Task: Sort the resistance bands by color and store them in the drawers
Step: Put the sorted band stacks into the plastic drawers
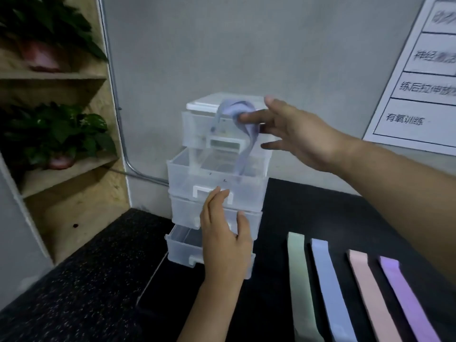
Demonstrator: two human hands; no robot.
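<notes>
A translucent plastic drawer unit (197, 124) stands against the wall; its second drawer (182, 174) is pulled out, and the bottom drawer (182, 245) is out a little. A pale blue resistance band (249, 137) hangs over the extended index finger of my right hand (301, 139), and its lower end dangles into the second drawer. That hand's other fingers are spread and straight. My left hand (224, 240) reaches up with straight fingers, its tips touching the second drawer's front handle. On the black mat lie a green band (299, 280), a blue band (328, 287), a pink band (367, 292) and a purple band (404, 297).
A wooden shelf (61, 169) with potted plants (56, 134) stands at the left. A white printed chart (419, 95) hangs on the grey wall at the right. The black speckled floor mat (86, 280) spreads in front of the unit.
</notes>
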